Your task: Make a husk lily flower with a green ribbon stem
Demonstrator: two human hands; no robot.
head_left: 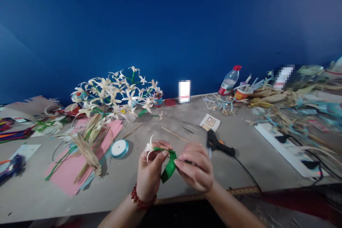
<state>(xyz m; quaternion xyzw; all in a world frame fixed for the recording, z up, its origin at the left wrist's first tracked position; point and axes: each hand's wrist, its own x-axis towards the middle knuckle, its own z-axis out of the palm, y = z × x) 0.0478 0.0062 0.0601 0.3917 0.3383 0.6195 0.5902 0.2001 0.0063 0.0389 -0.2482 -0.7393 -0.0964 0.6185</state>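
Left hand (150, 173): fingers pinched on 1 flower (149, 147); right hand (198, 168): fingers curled, hold unclear; ribbon (169, 167), 1, could unwind through slackness.

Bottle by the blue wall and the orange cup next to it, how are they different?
The bottle is clear with a red and white label, while the cup is mostly orange. The bottle has a red cap on; the cup is open, with thin whitish sticks poking out. The bottle also looks taller than the cup. Both sit near the wall.
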